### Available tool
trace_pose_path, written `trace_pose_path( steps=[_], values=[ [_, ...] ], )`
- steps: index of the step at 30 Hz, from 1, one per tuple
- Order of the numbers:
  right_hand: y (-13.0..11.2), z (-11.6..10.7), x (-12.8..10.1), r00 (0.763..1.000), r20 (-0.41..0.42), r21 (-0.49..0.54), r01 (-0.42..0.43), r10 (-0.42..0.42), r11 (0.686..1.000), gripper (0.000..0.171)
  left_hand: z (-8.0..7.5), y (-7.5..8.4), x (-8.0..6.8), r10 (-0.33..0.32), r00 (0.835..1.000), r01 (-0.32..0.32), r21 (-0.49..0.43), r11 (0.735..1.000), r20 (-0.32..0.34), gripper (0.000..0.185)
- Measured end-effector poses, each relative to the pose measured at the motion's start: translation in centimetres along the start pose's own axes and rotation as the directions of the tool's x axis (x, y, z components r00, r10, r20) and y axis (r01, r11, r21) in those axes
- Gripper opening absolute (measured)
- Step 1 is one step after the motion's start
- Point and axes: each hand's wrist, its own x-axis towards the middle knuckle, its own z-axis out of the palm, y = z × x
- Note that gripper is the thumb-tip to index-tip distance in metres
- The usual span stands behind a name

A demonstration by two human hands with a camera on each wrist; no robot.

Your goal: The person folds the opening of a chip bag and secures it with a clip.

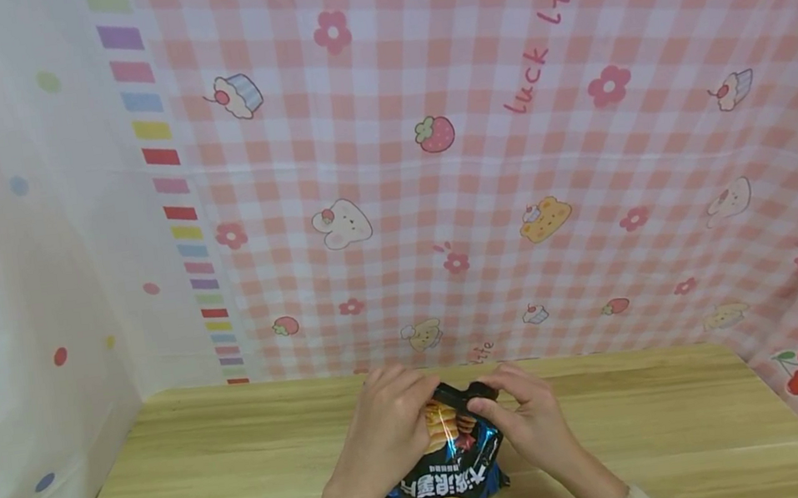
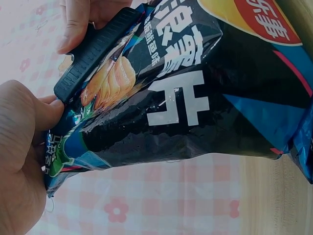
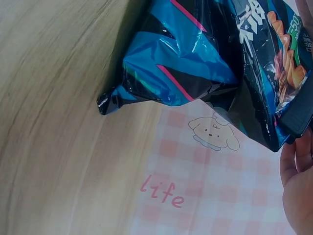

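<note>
A black and blue bag of potato chips stands on the table, its top end tipped away from me. Across that top end lies a ridged black bag clip. My left hand grips the bag's upper corner, with the thumb right by one end of the clip. On the other side my right hand pinches the far end of the clip between thumb and fingers. The right wrist view has the clip beside my right fingers, partly cut off by the frame edge.
The wooden table spreads to both sides of the bag. Behind it hangs a pink checked cloth with printed cartoons, and a white dotted cloth covers the left side.
</note>
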Motion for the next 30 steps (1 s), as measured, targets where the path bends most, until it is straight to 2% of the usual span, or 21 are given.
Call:
trace_pose_path(
  steps=[6, 10, 18, 22, 26, 30],
  values=[
    [0.1, 0.1, 0.0, 0.998, 0.016, 0.015, -0.057, 0.057, 0.998, 0.033, -0.1, -0.1, 0.0, 0.002, 1.0, -0.002, 0.01, 1.0, 0.003, 0.037],
    [-0.1, -0.1, -0.1, 0.993, 0.024, 0.002, -0.114, 0.114, 0.993, 0.03, -0.6, -0.2, -0.1, -0.023, 1.0, 0.023, 0.019, 1.0, 0.002, 0.031],
    [-0.3, -0.4, 0.2, 0.971, 0.064, -0.037, -0.228, 0.23, 0.973, 0.033, -1.8, -0.8, -0.5, -0.077, 0.997, 0.076, 0.034, 0.997, 0.027, 0.033],
    [-0.4, -0.8, 0.3, 0.965, 0.078, -0.04, -0.247, 0.249, 0.968, 0.033, -2.5, -1.5, -1.2, -0.09, 0.996, 0.089, 0.049, 0.995, 0.017, 0.032],
    [-0.2, -1.7, 0.3, 0.958, 0.084, -0.038, -0.271, 0.273, 0.962, 0.033, -3.3, -2.6, -1.9, -0.062, 0.998, 0.064, 0.085, 0.994, -0.025, 0.034],
    [0.1, -2.9, 0.0, 0.95, 0.076, -0.121, -0.294, 0.304, 0.948, 0.034, -4.6, -3.8, -2.7, -0.048, 0.998, 0.053, 0.11, 0.992, -0.047, 0.039]
  ],
)
